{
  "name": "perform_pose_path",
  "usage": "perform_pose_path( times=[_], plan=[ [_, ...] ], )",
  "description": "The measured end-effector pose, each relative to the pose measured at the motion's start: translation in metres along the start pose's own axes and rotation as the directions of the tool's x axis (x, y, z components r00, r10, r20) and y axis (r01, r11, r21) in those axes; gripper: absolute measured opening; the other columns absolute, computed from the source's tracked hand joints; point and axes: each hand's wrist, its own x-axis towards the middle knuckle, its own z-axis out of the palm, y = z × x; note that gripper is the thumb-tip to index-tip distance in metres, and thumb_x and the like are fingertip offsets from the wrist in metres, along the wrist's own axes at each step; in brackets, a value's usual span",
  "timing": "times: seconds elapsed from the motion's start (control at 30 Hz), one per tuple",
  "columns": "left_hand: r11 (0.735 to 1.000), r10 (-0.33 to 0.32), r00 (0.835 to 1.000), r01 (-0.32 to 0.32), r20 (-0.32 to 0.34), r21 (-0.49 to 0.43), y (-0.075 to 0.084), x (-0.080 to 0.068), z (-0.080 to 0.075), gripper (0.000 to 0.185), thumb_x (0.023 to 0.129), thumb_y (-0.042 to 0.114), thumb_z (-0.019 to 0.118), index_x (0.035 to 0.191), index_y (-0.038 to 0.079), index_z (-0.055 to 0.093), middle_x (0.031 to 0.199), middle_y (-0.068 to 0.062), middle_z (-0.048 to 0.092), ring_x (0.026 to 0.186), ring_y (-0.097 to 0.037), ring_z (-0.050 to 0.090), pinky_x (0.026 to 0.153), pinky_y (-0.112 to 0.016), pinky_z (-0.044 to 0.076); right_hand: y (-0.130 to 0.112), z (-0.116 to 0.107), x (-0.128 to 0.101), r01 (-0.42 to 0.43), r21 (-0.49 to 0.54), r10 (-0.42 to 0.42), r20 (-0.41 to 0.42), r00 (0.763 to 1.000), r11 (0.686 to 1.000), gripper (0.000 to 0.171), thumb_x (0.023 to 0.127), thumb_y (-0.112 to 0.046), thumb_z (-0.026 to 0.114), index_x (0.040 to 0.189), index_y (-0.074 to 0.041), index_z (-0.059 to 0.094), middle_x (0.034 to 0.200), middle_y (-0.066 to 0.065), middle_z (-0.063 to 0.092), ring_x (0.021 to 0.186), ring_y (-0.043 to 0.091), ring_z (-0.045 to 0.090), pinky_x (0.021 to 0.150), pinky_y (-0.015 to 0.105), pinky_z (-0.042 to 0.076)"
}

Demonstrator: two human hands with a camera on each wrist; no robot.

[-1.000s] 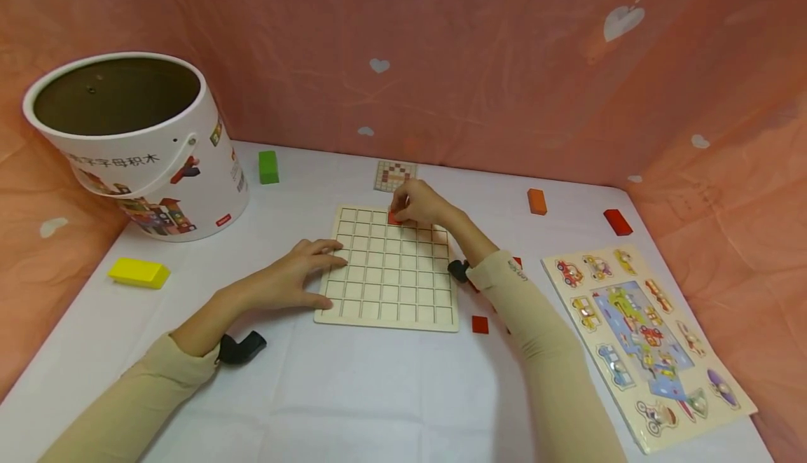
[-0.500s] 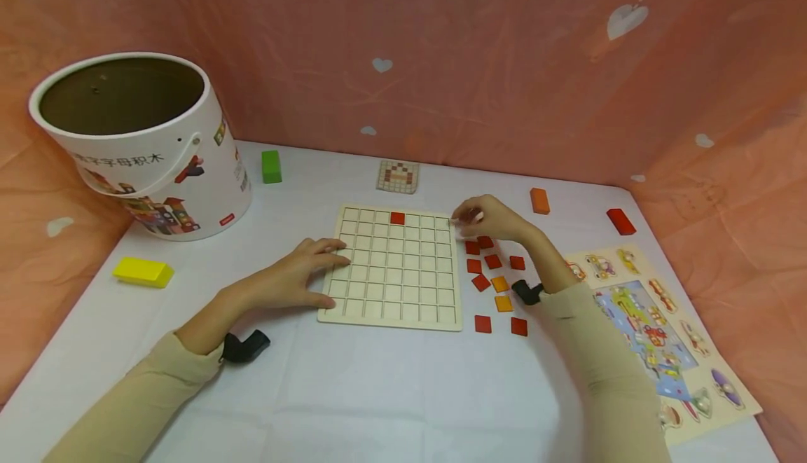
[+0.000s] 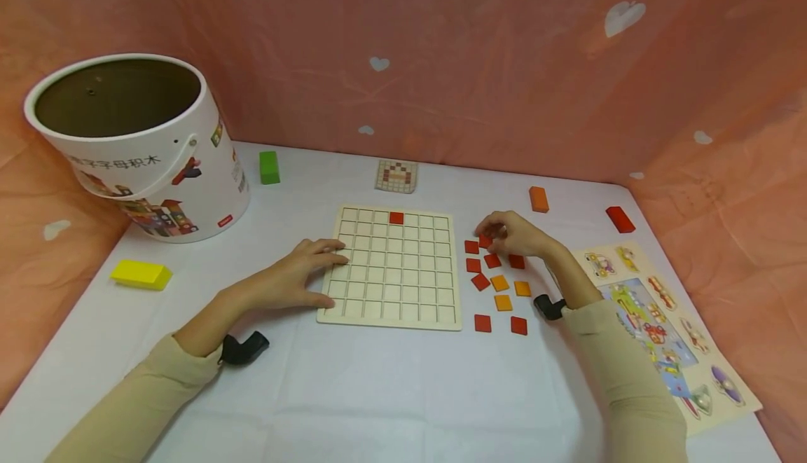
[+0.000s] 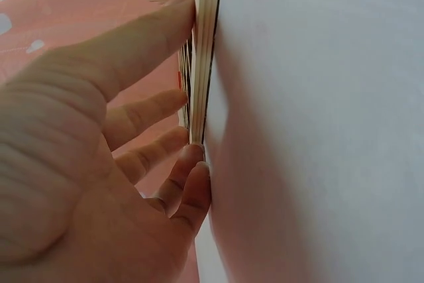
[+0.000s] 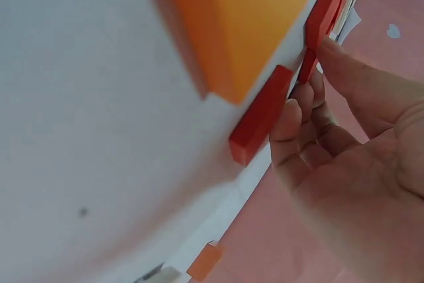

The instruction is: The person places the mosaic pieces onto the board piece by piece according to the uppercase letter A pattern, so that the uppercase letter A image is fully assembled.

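Pale wooden square grid board (image 3: 396, 275) lies flat on the white-cloth-covered counter (image 3: 353, 393), in front of the person. One thin square red tile (image 3: 396, 218) sits in its far row, middle cell; the rest of the grid is bare. Left hand (image 3: 296, 275): fingers spread apart, thumb at the near-left corner, fingertips touching the board's left edge. Right hand (image 3: 518, 235): just right of the board, fingers bent, thumb and fingertips either side of a second red tile (image 3: 485, 242) in the loose group. From where I stand I can't tell if that pinch is closed. More thin square red pieces (image 3: 473, 265) and three orange square pieces (image 3: 503, 302) lie scattered beside and nearer than that hand, all off the board. Small grid-patterned card (image 3: 396, 176) beyond the board's far edge. White printed bucket (image 3: 157, 186) with handle stands upright at far left; green rectangular block (image 3: 269, 167) beside it, yellow rectangular block (image 3: 141, 274) in front. Far right: orange rectangular block (image 3: 539, 199), red rectangular block (image 3: 621, 219), then a wooden vehicle puzzle (image 3: 725, 410), partly hidden by the right arm. Pink heart-print cloth (image 3: 473, 64) hangs behind.
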Motion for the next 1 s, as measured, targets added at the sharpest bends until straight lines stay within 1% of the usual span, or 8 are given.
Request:
perform_pose_path(
  times=[0.23,0.4,0.5,0.6,0.7,0.8,0.87,1.0],
  plan=[
    [1.0,-0.006,1.0,0.006,-0.009,-0.024,0.0,0.001,0.001,0.064,0.079,0.024,0.085,0.133,0.003,0.059,0.15,-0.015,0.04,0.133,-0.035,0.034,0.106,-0.055,0.035,-0.002,0.0,-0.002,-0.012,-0.022,0.012,-0.002,1.0,1.0,0.024,0.083,0.01,0.07,0.106,0.006,0.064,0.098,0.014,0.061,0.089,0.029,0.053,0.079,0.031,0.048],
    [0.999,-0.011,1.0,0.011,-0.011,-0.037,-0.002,0.001,0.002,0.06,0.079,0.024,0.085,0.131,0.005,0.06,0.15,-0.014,0.039,0.134,-0.034,0.034,0.107,-0.055,0.034,-0.008,0.001,0.004,-0.015,-0.05,0.013,-0.045,0.999,0.999,0.015,0.085,0.005,0.072,0.099,0.003,0.066,0.091,0.011,0.062,0.084,0.025,0.051,0.074,0.029,0.045],
    [0.999,-0.016,1.0,0.016,-0.013,-0.037,-0.003,0.001,0.001,0.06,0.08,0.025,0.085,0.131,0.006,0.06,0.151,-0.014,0.039,0.135,-0.034,0.033,0.107,-0.055,0.034,-0.022,0.004,0.018,0.037,-0.043,-0.041,-0.085,0.996,0.998,0.013,0.089,0.001,0.07,0.101,0.005,0.069,0.091,0.013,0.065,0.082,0.025,0.052,0.073,0.029,0.045],
    [0.999,-0.023,1.0,0.022,-0.013,-0.034,-0.004,0.0,0.001,0.06,0.081,0.025,0.085,0.131,0.007,0.059,0.151,-0.014,0.039,0.135,-0.034,0.033,0.107,-0.055,0.034,-0.041,0.011,0.039,0.102,0.022,-0.099,-0.099,0.99,0.995,0.018,0.092,-0.001,0.068,0.108,0.008,0.068,0.096,0.017,0.069,0.081,0.025,0.058,0.072,0.028,0.047],
    [0.999,-0.026,1.0,0.025,-0.015,-0.036,-0.004,0.0,0.001,0.06,0.08,0.025,0.085,0.131,0.006,0.059,0.151,-0.014,0.039,0.135,-0.034,0.033,0.108,-0.055,0.034,-0.061,0.02,0.062,0.155,0.147,-0.147,-0.065,0.987,0.977,0.022,0.094,0.002,0.064,0.114,0.011,0.061,0.092,0.022,0.07,0.074,0.028,0.063,0.067,0.027,0.05],
    [0.999,-0.026,1.0,0.026,-0.014,-0.043,-0.003,0.0,0.001,0.06,0.08,0.024,0.085,0.131,0.006,0.059,0.151,-0.014,0.039,0.135,-0.034,0.032,0.108,-0.056,0.034,-0.079,0.031,0.081,0.188,0.232,-0.189,-0.016,0.982,0.954,0.019,0.096,0.006,0.059,0.113,0.012,0.057,0.086,0.023,0.069,0.068,0.03,0.064,0.06,0.029,0.052],
    [0.999,-0.026,1.0,0.025,-0.012,-0.045,-0.003,0.001,0.001,0.06,0.08,0.025,0.085,0.132,0.006,0.06,0.151,-0.014,0.039,0.136,-0.035,0.032,0.108,-0.056,0.034,-0.089,0.038,0.091,0.203,0.224,-0.21,0.008,0.978,0.953,0.015,0.098,0.003,0.057,0.111,0.012,0.059,0.086,0.021,0.068,0.067,0.03,0.064,0.06,0.03,0.053],
    [0.999,-0.018,1.0,0.018,-0.01,-0.043,-0.003,0.001,0.001,0.06,0.081,0.027,0.085,0.132,0.007,0.059,0.151,-0.014,0.039,0.136,-0.034,0.033,0.108,-0.056,0.034,-0.102,0.05,0.104,0.207,0.151,-0.215,0.04,0.976,0.967,0.018,0.101,-0.003,0.056,0.108,0.009,0.067,0.087,0.016,0.068,0.071,0.026,0.063,0.064,0.03,0.051]
  ],
)
